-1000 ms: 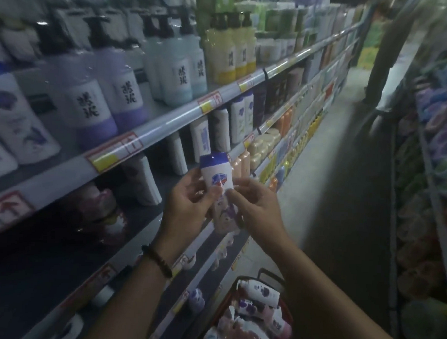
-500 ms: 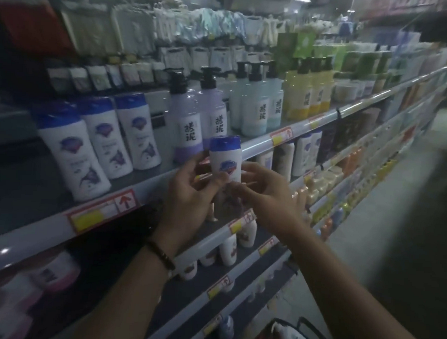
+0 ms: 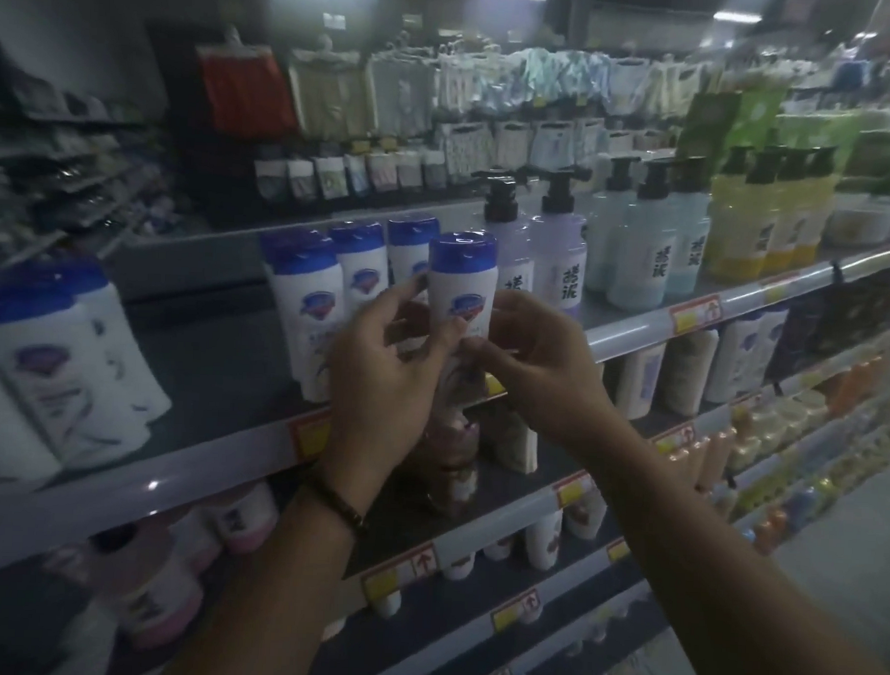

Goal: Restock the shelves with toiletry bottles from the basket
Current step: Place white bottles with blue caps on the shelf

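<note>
Left hand (image 3: 380,370) and right hand (image 3: 539,362) pinch a smooth white plastic bottle with rounded blue cap (image 3: 460,282), upright at the flat grey metal shelf (image 3: 202,367) edge, just beside matching bottles (image 3: 307,300); cylindrical lilac pump bottles (image 3: 558,260) stand beyond.

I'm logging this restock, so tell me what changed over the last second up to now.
The blue-capped white bottle went up from in front of the lower shelves to the level of the matching bottles on the upper shelf. The view rose too, and the basket left the frame. The left hand and right hand keep holding the bottle upright.
</note>
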Tool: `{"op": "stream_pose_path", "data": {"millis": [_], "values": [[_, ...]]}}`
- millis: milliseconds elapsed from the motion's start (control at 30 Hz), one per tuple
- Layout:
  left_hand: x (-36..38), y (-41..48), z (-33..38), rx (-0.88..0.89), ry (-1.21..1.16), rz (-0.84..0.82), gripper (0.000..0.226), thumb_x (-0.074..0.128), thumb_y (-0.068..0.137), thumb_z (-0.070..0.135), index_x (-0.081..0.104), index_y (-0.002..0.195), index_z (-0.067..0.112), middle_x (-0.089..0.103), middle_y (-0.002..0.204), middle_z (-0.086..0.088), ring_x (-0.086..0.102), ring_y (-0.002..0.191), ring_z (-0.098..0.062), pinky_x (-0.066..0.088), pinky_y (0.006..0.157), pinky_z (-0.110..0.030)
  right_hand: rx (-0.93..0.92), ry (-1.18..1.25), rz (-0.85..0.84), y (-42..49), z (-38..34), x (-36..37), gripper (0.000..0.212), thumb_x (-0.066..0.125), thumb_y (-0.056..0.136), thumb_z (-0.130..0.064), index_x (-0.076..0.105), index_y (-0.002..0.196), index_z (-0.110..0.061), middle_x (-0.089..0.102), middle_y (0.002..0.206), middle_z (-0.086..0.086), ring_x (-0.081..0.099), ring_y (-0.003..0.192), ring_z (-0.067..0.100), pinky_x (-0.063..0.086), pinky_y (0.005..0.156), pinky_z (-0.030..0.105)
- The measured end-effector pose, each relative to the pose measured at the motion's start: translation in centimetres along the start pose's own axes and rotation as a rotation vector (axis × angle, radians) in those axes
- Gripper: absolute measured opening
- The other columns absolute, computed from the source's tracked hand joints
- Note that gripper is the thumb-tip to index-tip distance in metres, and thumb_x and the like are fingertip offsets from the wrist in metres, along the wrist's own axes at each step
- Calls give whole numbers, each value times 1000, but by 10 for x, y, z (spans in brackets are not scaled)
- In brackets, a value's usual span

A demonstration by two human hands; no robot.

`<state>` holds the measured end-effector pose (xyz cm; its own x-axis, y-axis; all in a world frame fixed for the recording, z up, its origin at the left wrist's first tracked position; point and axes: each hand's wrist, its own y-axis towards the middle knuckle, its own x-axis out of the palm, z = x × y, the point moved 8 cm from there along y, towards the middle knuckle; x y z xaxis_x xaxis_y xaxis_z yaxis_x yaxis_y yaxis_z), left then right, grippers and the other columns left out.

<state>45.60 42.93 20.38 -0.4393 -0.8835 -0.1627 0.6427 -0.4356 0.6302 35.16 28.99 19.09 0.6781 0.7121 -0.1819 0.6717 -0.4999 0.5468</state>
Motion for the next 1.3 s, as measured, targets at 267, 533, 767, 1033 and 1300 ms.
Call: {"op": "stream_pose_path", "data": {"millis": [267,533,767,1033,1300], "values": [[-61,-5,17,205,228,289,42,84,87,11,64,124,13,60,121,-5,58,104,-3,53,87,-15,-42,42,1,37,-5,22,34,75,96,-10,64,128,-9,77,116,6,75,109,24,62,91,53],[-79,-9,-11,124,377,392,64,89,79,7,52,131,5,50,135,-17,55,118,-27,37,94,1,-20,50,-12,48,2,56,32,75,96,-7,65,126,-7,78,114,6,76,105,23,65,86,47],[-74,-15,-26,142,396,353,64,87,81,8,51,134,8,48,139,-14,55,121,-25,52,92,-12,29,40,-27,47,8,69,33,72,98,-5,64,130,-7,78,113,5,77,103,18,66,85,39],[-73,-10,-45,123,365,343,85,91,77,15,37,143,21,42,146,-2,56,132,-22,64,88,-44,45,1,-39,41,15,76,29,70,99,-8,66,128,-10,78,112,-1,76,101,10,64,84,31],[-70,-8,-46,112,472,339,88,92,78,18,34,145,18,46,144,-9,59,127,-24,63,86,-45,25,-150,5,39,19,73,39,73,99,-24,62,136,-19,75,119,-10,73,105,2,64,87,29]]}}
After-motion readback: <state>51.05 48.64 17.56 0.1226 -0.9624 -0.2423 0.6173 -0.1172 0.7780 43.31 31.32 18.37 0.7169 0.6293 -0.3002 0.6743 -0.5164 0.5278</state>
